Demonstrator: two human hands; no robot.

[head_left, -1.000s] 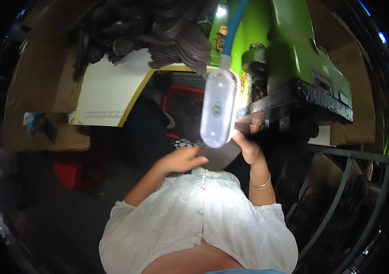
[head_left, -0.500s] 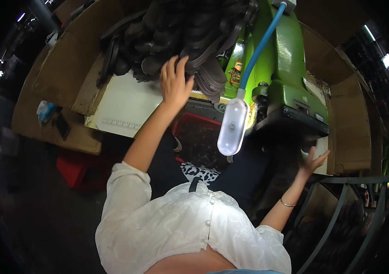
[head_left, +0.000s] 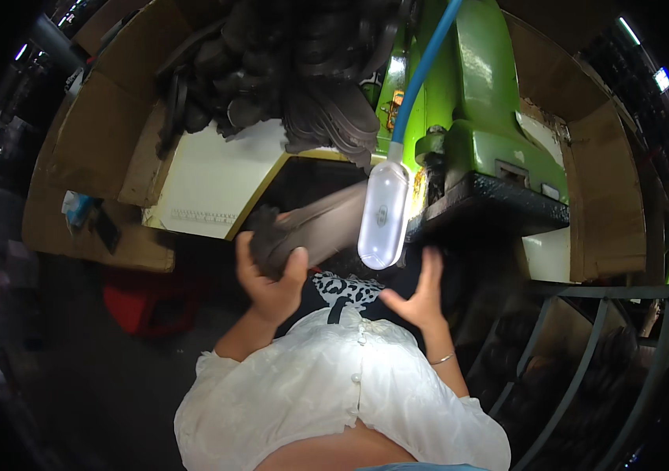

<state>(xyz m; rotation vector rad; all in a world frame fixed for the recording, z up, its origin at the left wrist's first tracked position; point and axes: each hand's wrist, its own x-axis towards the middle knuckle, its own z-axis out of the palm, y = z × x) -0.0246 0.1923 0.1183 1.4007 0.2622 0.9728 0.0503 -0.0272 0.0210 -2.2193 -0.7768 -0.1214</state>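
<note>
White blouse [head_left: 303, 392], loose short sleeves [head_left: 202, 377], round pale buttons [head_left: 356, 378] down front. Thin silvery bangle [head_left: 444, 359] on right wrist [head_left: 438, 344].

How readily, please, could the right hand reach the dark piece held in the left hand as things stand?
Yes, probably readily: the right hand is open, empty and nearby, though the lamp overlaps the dark piece in this view.

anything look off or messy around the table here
Mainly the heap of dark sole-like pieces: it looks untidy, lying at mixed angles, and its front pieces seem to jut over the edge of the white table. I see nothing spilled.
</note>
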